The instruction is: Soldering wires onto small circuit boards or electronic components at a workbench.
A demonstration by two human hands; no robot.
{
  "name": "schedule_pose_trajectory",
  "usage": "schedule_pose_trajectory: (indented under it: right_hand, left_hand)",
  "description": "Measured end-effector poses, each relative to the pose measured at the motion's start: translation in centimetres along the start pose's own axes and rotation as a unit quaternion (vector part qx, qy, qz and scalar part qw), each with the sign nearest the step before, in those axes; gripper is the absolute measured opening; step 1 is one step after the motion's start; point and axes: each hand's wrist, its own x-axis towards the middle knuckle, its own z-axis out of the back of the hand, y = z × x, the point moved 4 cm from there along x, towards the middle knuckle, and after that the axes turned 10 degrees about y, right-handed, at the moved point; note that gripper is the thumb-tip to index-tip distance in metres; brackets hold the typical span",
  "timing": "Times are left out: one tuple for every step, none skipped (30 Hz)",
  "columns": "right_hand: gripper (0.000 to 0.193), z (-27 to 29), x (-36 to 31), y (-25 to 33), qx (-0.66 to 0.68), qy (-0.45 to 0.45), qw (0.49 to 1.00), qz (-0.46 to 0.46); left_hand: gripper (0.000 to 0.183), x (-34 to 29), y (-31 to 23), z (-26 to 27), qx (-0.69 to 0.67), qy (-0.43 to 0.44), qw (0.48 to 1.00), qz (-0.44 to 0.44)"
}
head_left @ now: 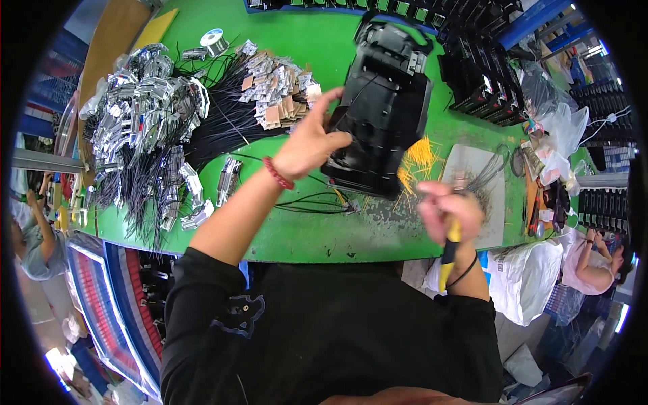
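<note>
My left hand (312, 138) grips the left edge of a black plastic housing (385, 108), its thumb and index finger spread along the side. The housing is slightly blurred, with moulded recesses and a small metallic part near its far end. Close to the front edge of the table, my right hand (453, 212) is closed around a yellow-and-black handled tool (448, 260); motion blur hides its working end. Between the housing and my right hand lies a bunch of thin yellow sticks or tubes (420, 162). Black cables (307, 202) rest below the housing.
At the left of the green table (351, 236) is a large heap of silvery parts with black wires (145, 101), beside a pile of wired, tan-backed pieces (280, 94). A solder spool (214, 42) stands behind. Black housings (482, 81) line the far right; a grey mat (469, 165) lies nearer.
</note>
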Motion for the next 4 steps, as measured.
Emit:
schedule_pose_trajectory:
  right_hand:
    - [0.03,0.8,-1.1,-0.5,-0.002,-0.079,0.997,0.002]
    - [0.033,1.4,-2.2,-1.4,-0.01,-0.162,0.987,-0.008]
    - [0.04,1.7,-0.9,-2.0,-0.064,-0.149,0.987,-0.021]
    - [0.035,2.2,1.0,-2.3,-0.103,-0.083,0.989,-0.063]
  left_hand:
    - [0.075,-0.3,-0.3,1.3,0.121,0.009,0.992,-0.044]
    - [0.071,-0.8,-4.0,0.5,0.295,0.031,0.954,-0.04]
    - [0.071,-0.9,-4.0,1.5,0.436,0.052,0.898,-0.028]
    - [0.072,-1.0,-5.5,1.4,0.5,0.077,0.862,0.037]
